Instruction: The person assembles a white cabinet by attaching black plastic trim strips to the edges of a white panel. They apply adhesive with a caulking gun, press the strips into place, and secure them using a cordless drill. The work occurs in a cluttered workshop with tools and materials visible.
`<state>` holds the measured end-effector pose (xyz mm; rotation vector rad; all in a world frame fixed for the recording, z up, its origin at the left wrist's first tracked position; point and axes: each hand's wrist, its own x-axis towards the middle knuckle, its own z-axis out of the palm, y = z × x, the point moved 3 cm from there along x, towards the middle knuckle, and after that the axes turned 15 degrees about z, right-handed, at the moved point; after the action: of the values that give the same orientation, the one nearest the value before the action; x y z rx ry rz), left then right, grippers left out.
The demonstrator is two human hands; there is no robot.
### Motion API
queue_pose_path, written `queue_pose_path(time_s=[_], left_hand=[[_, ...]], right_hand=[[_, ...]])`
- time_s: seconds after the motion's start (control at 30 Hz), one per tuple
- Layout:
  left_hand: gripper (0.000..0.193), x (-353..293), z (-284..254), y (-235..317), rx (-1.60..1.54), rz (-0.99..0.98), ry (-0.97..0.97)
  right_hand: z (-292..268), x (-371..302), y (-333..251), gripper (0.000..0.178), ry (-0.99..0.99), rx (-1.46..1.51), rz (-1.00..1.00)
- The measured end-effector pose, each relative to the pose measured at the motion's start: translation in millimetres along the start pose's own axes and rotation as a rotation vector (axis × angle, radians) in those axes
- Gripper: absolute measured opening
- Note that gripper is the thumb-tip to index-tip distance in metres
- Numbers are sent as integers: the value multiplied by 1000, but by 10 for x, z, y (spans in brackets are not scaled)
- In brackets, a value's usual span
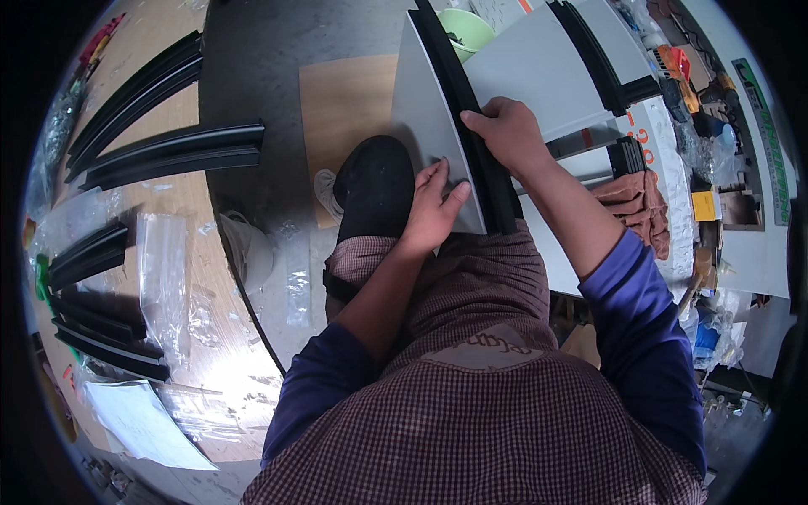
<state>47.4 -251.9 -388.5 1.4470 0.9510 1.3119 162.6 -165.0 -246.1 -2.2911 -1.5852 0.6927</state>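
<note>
A flat grey panel (422,109) stands on edge before me, its lower end at my lap. Along its right edge runs a long black profile strip (459,88). My right hand (507,135) is closed on this strip, thumb over the top and the other fingers curled on its right side, partly hidden. Against the panel's left face rests my left hand (435,204), fingers stretched and thumb apart, gripping nothing. My knee, under a black pad (376,189), is just left of the panel.
Several black profiles (177,156) lie on the wooden table at left, near clear plastic bags (162,261) and a white paper sheet (147,425). At right are another grey panel (539,71), a brown cloth (640,206) and assorted tools. A green bucket (465,32) stands beyond.
</note>
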Motion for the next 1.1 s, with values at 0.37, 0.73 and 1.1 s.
queue_pose_path(time_s=[0.37, 0.73, 1.1], left_hand=[[72, -1, 2, -31, 1, 3, -9], [65, -21, 8, -113, -2, 24, -16], [63, -29, -36, -152, -15, 6, -103]], right_hand=[[14, -49, -38, 49, 31, -63, 24], [75, -86, 3, 50, 100, -20, -13], [-55, -377, 846, 34, -170, 502, -148]])
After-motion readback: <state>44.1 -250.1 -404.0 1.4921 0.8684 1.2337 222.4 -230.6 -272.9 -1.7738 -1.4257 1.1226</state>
